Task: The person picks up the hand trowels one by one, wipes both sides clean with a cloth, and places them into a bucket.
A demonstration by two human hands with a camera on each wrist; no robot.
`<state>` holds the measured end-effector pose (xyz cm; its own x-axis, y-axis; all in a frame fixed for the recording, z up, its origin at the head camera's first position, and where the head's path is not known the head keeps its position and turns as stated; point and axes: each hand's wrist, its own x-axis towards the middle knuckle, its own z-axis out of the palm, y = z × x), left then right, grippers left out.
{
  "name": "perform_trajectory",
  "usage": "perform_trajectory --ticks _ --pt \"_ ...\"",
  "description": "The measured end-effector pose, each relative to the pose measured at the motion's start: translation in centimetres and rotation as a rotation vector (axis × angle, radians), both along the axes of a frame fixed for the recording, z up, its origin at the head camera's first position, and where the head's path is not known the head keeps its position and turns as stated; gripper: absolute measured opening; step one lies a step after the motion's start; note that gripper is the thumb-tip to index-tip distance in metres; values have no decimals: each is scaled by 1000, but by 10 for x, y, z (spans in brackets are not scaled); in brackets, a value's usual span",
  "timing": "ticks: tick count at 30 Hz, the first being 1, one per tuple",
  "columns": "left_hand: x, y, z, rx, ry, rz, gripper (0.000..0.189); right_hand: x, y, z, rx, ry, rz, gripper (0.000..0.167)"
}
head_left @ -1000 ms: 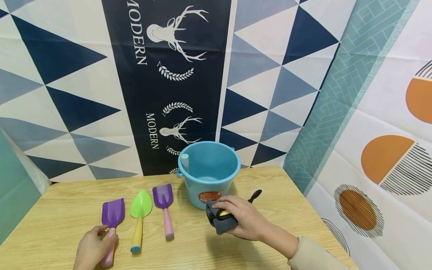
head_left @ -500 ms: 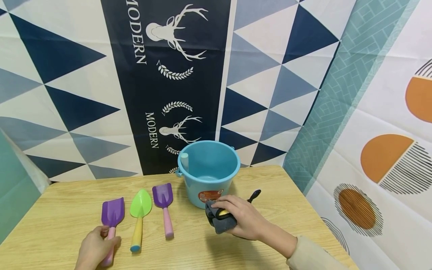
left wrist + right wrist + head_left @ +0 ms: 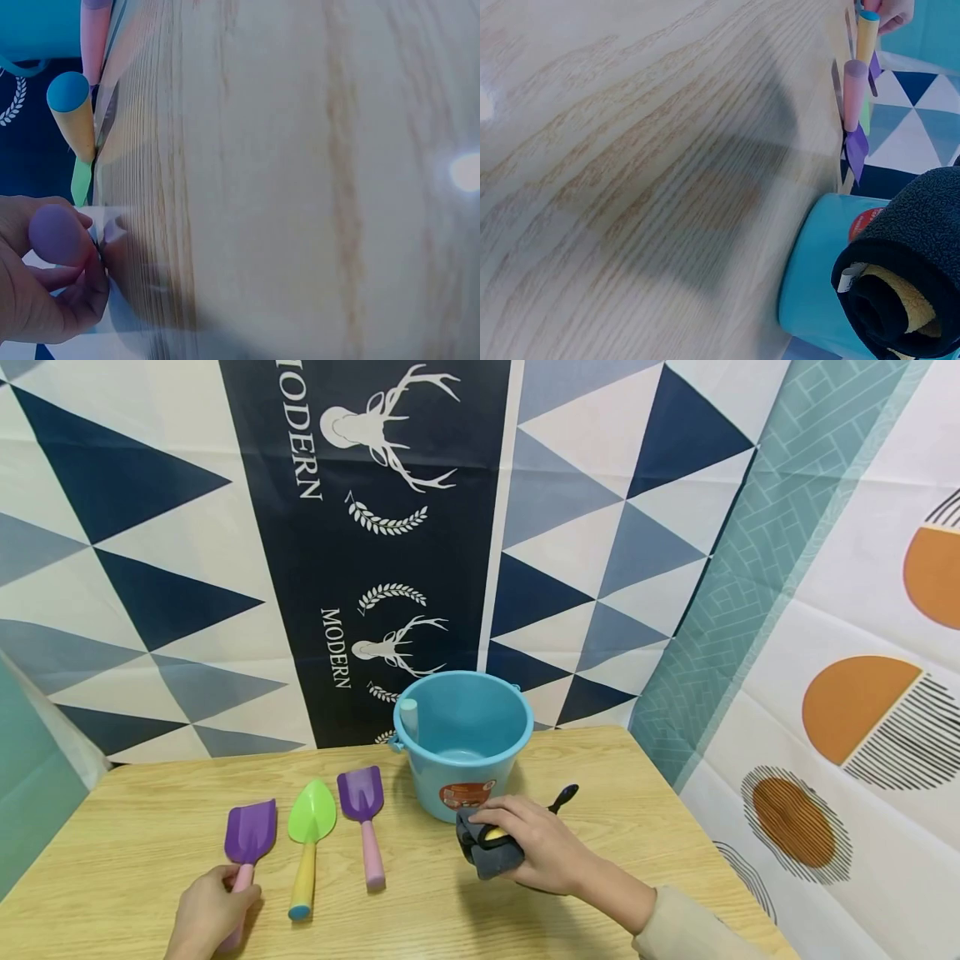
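At the table's left front, my left hand [image 3: 210, 910] pinches the pink handle of a purple toy shovel [image 3: 251, 831]. In the left wrist view, the fingers [image 3: 86, 296] curl about the handle's rounded end [image 3: 56, 235]. My right hand [image 3: 543, 843] grips a folded dark grey cloth [image 3: 491, 852] just in front of the blue bucket [image 3: 465, 752]. Yellow lining [image 3: 904, 296] shows inside the rolled cloth in the right wrist view. Beside the left hand lies a green trowel [image 3: 311, 814] with a yellow handle, then a second purple shovel [image 3: 362, 793].
A pale blue cylindrical end [image 3: 409, 714] shows inside the bucket's left side. Behind the right hand a black handle [image 3: 564, 797] pokes out, its other part hidden. The wooden table [image 3: 420, 935] meets a patterned wall cloth [image 3: 390, 552] at the back.
The left thumb and fingers have shifted slightly on the pink handle. The right hand keeps its grip on the cloth in the same place. The head view has shifted very slightly.
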<state>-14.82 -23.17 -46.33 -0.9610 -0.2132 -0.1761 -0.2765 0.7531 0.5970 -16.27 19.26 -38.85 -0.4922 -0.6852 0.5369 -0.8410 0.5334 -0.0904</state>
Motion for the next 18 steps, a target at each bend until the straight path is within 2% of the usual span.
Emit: perform_trajectory --ticks 9,18 --pt "2 -4 1 -6 4 -3 56 0 1 -2 12 -21 -23 60" --pt "5 -6 6 -82 -16 24 55 0 2 -3 26 -53 -46 58"
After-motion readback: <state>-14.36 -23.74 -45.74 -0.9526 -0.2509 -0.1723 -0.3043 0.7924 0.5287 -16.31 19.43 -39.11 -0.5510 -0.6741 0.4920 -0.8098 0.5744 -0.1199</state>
